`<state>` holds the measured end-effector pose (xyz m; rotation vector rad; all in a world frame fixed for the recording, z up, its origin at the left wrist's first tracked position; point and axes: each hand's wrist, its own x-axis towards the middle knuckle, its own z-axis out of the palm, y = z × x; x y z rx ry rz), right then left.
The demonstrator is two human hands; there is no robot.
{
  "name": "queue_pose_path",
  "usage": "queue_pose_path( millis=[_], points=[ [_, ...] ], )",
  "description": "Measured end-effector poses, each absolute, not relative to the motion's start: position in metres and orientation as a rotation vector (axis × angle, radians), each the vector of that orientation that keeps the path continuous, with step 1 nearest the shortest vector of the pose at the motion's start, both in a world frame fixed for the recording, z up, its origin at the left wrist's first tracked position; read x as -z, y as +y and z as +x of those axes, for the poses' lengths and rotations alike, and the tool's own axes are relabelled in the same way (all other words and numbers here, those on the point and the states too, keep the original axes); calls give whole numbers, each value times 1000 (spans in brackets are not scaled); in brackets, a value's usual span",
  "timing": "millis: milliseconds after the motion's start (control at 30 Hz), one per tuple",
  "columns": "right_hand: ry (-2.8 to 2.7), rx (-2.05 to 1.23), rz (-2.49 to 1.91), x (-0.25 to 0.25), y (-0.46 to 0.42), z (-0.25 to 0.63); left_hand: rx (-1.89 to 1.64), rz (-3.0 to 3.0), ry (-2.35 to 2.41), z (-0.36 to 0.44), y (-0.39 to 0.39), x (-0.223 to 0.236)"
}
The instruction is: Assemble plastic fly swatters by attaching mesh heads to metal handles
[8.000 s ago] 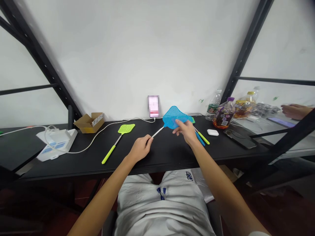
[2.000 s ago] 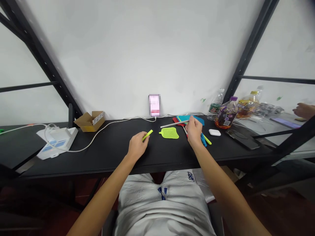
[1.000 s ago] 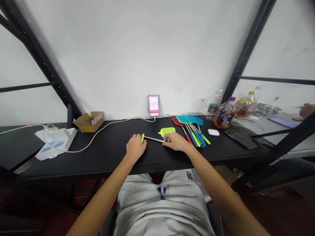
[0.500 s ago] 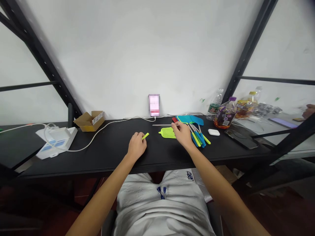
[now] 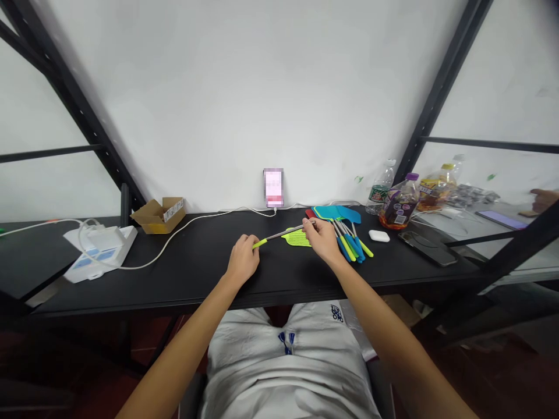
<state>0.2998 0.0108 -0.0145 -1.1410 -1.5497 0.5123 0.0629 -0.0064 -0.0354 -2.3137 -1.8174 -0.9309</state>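
My left hand (image 5: 243, 260) is wrapped round a yellow-green fly swatter handle (image 5: 259, 243). A thin metal rod (image 5: 286, 233) slopes up from the handle's end toward the right, and my right hand (image 5: 322, 238) pinches the rod's far end. Whether the rod sits inside the handle or only meets its tip, I cannot tell. Beneath the rod lies a loose yellow-green mesh swatter head (image 5: 297, 238), partly covered by my right hand. Just right of that hand is a pile of several fly swatters (image 5: 349, 238) with blue, green and red parts, their handles pointing toward me.
A phone (image 5: 273, 187) with a lit screen leans on the wall, cabled. An opened cardboard box (image 5: 159, 216) and a white power strip (image 5: 102, 256) are at left. At right are a white earbud case (image 5: 378, 235), a dark phone (image 5: 428, 248) and bottles (image 5: 399, 201). Another person's hand (image 5: 544, 201) shows far right.
Blue and red swatters joined the pile at right since the earliest frame. Most recently my right hand has brought the metal rod down to the left, against the handle in my left hand.
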Motion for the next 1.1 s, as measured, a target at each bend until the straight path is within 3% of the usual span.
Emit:
queue_pose_path(
  millis=[367,633,700,900,1100],
  points=[
    [-1248,-892,-1089,8,17,306,1184,-2518,-1543,67,-12,26],
    [-1717,-1083,-1067,14,13,299,1110,-2683,-1455,73,-17,26],
    [-1772,-973,-1112,15,14,299,1027,-2672,-1498,74,-19,26],
    [-1810,-221,-1424,16,16,304,862,-2586,-1561,76,-22,26],
    [-2176,-221,-1413,24,16,305,870,-2378,-1734,74,-17,28]
  ],
)
